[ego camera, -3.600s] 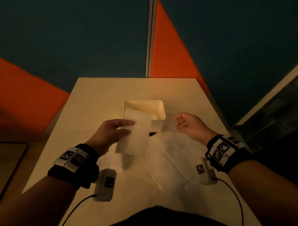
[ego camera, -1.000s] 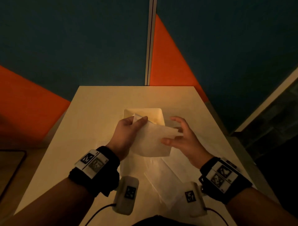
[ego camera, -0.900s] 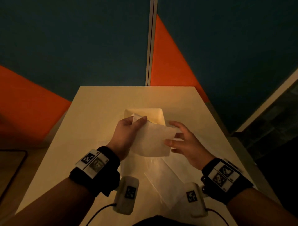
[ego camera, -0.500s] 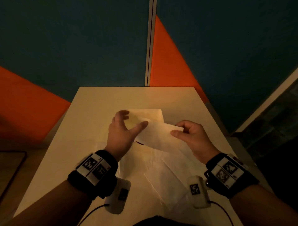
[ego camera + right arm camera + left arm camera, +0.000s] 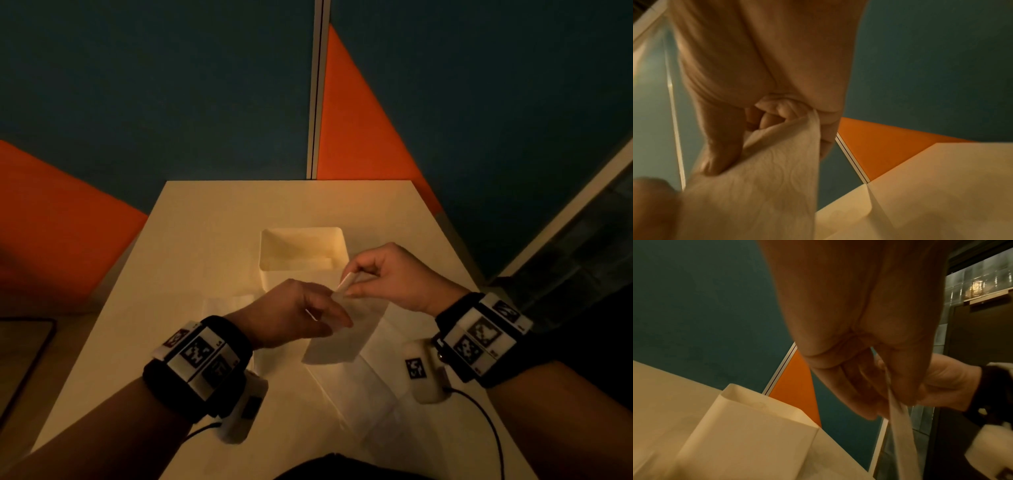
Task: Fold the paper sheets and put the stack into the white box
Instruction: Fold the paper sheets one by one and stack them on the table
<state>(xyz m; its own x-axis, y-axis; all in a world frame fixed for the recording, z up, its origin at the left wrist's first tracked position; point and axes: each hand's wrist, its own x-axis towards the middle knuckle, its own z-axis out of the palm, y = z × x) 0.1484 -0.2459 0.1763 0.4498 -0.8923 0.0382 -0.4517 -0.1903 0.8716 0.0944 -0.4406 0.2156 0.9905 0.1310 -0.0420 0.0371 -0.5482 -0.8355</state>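
Observation:
The white box [image 5: 301, 270] stands open in the middle of the table [image 5: 212, 219]. In front of it, a folded paper sheet [image 5: 342, 337] hangs above the table. My right hand [image 5: 347, 286] pinches its top corner between thumb and curled fingers, which the right wrist view shows close up on the paper [image 5: 766, 186]. My left hand [image 5: 337, 308] pinches the same sheet's upper left edge, just below the right hand. In the left wrist view the paper edge [image 5: 900, 426] runs between my thumb and fingers, with the box [image 5: 756, 426] below.
More flat paper sheets [image 5: 359, 397] lie on the table under and in front of my hands, and one sheet [image 5: 226, 305] lies left of the box. Blue and orange wall panels [image 5: 359, 120] rise behind the table. A dark tray edge [image 5: 24, 342] shows at far left.
The folded sheet has come back from over the box and now hangs upright in front of it. My left hand, open half a second ago, has taken hold of the sheet beside the right hand.

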